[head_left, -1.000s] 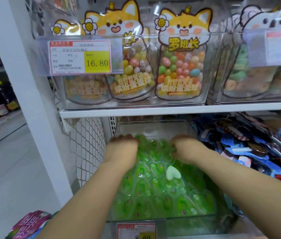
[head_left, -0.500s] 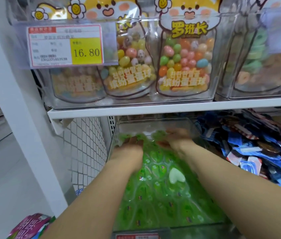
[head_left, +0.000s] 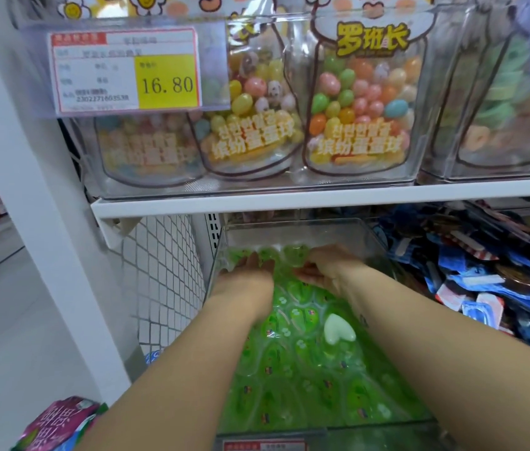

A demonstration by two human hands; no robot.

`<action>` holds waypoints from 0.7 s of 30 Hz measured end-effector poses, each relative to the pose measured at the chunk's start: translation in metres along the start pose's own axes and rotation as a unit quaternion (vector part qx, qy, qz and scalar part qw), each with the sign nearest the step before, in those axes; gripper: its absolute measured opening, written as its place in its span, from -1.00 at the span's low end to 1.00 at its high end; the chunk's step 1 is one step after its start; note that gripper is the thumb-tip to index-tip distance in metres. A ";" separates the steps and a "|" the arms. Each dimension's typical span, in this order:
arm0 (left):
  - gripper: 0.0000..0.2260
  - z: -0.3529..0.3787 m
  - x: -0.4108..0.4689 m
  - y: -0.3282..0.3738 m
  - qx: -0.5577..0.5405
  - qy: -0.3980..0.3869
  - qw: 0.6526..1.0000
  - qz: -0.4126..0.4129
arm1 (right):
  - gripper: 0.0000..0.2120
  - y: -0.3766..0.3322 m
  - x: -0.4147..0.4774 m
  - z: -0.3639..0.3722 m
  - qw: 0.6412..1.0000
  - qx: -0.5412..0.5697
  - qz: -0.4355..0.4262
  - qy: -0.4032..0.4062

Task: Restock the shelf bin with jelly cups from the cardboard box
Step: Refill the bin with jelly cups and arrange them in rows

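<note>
Jelly cups [head_left: 292, 366] filled the bin [head_left: 289, 231]; left hand [head_left: 250, 271] pressed them, fingers flat; right hand [head_left: 328, 266] rested alongside, fingers bent, grip unclear.

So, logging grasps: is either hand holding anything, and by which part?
Cannot tell. The left hand and right hand lie on the jelly cups deep in the bin, fingertips unclear.

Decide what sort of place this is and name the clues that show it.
Probably a shop's sweets aisle: a price tag reading 16.80 on a clear bin of candy pouches, white shelving, and a lower shelf bin filled with green jelly cups.
</note>
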State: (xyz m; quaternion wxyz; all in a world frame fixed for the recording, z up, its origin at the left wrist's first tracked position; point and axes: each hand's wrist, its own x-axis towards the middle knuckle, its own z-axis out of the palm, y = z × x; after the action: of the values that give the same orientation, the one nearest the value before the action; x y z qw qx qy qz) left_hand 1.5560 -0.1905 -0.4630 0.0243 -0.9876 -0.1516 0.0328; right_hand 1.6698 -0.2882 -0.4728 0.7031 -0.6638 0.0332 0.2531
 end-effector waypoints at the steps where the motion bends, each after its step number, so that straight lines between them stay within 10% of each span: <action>1: -0.33 0.000 0.000 0.000 0.001 -0.002 1.000 0.000 | -0.82 0.002 0.003 -0.001 1.000 0.007 0.000 0.001; 17: -0.36 -0.003 -0.001 0.002 0.029 0.005 0.999 -0.012 | -0.93 -0.004 -0.001 -0.003 0.999 -0.039 -0.014 -0.015; 21: -0.35 -0.003 -0.001 0.001 0.024 0.001 1.000 -0.011 | -0.82 -0.009 -0.021 -0.016 0.975 -0.213 -0.059 0.001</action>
State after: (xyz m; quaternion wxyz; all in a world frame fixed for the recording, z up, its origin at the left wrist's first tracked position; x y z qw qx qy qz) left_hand 1.5558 -0.1915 -0.4597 0.0481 -0.9851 -0.1613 0.0353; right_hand 1.6596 -0.3098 -0.4587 0.5591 -0.7994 -0.0598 0.2114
